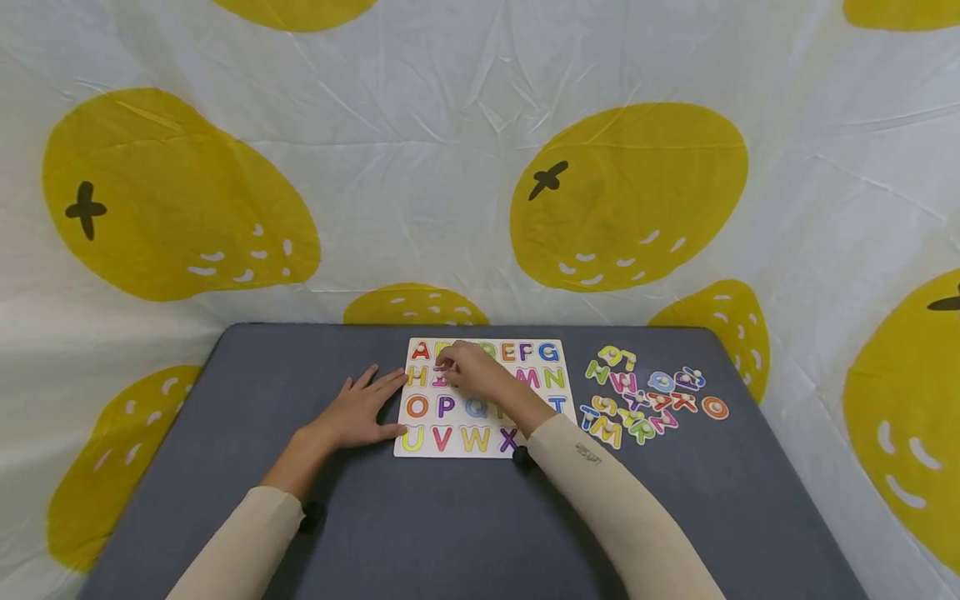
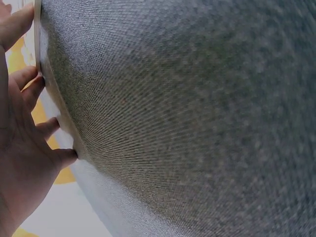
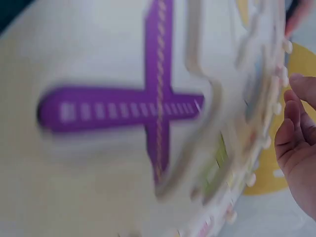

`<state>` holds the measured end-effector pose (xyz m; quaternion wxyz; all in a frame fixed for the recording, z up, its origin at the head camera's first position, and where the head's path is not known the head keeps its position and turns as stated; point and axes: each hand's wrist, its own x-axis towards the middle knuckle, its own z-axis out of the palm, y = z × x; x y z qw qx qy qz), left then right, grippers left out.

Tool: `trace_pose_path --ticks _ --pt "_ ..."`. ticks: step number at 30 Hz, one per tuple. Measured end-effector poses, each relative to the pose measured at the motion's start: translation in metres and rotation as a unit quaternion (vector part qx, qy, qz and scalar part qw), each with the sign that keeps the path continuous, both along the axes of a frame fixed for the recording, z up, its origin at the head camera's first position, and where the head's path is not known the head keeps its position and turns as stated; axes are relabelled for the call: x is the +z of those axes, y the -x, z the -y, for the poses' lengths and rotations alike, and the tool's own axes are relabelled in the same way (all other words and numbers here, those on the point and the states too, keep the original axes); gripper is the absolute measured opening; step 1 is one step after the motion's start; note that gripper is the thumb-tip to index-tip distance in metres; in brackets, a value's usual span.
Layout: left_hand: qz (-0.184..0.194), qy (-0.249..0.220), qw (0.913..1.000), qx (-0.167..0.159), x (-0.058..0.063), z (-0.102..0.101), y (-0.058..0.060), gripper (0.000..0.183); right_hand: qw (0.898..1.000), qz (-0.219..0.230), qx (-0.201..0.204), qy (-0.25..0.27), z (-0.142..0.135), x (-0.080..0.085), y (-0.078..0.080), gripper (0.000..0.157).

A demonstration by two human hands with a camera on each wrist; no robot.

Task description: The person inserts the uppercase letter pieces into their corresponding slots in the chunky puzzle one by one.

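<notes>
A wooden alphabet puzzle board [image 1: 461, 422] lies on the table, with coloured letters in rows. My left hand [image 1: 362, 414] is spread on the table at its left side, thumb and fingertips at the board's edge. In the left wrist view, the fingers [image 2: 33, 94] reach to that edge. My right hand [image 1: 474, 371] is over the upper left part of the board, fingers loosely bent near the pink letter I [image 1: 439, 377]. The right wrist view shows bent fingers [image 3: 292, 113] with nothing visible between them, and a purple X-shaped recess [image 3: 113, 111] close up.
Right of the board lies a loose pile of letter pieces, among them an orange O [image 1: 716, 407], a green R [image 1: 642, 431] and a yellow-orange M [image 1: 606, 431]. A grey cloth covers the table [image 1: 420, 533]. Behind it hangs a white curtain [image 1: 405, 192] with yellow fruit shapes.
</notes>
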<state>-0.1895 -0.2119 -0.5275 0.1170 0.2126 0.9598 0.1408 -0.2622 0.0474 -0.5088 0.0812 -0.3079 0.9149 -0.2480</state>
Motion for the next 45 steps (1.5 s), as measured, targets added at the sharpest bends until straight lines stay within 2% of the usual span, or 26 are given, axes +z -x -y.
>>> trace_pose_path --ticks 4,10,14,20,29,33,38,45 --pt "0.002 0.003 1.0000 0.001 0.000 0.001 0.001 0.095 1.000 0.009 -0.003 0.018 -0.013 0.012 0.002 0.024" --pt "-0.001 -0.001 1.0000 0.001 -0.001 0.002 0.001 0.095 0.999 -0.006 -0.012 0.042 -0.037 0.028 0.005 0.023" --pt "-0.004 -0.003 1.0000 0.001 -0.002 0.002 0.001 0.095 0.999 -0.015 -0.016 0.049 -0.057 0.032 0.002 0.023" --pt "-0.008 -0.004 1.0000 0.000 -0.003 0.001 0.001 0.095 0.998 -0.024 -0.045 0.046 -0.098 0.035 -0.008 0.022" --pt "-0.014 -0.006 0.9999 -0.001 -0.003 0.002 0.003 0.095 0.993 -0.055 -0.097 0.029 -0.178 0.032 -0.019 0.023" --pt "-0.015 -0.006 0.9999 -0.002 -0.001 0.002 0.004 0.096 0.989 -0.062 -0.132 0.031 -0.215 0.025 -0.023 0.022" --pt "-0.012 -0.009 0.9999 -0.005 -0.001 0.001 0.003 0.095 0.981 -0.037 -0.187 0.042 -0.264 0.017 -0.027 0.023" --pt "-0.015 -0.007 0.9998 -0.010 -0.005 0.000 0.000 0.096 0.966 -0.044 -0.254 0.029 -0.326 0.005 -0.037 0.026"
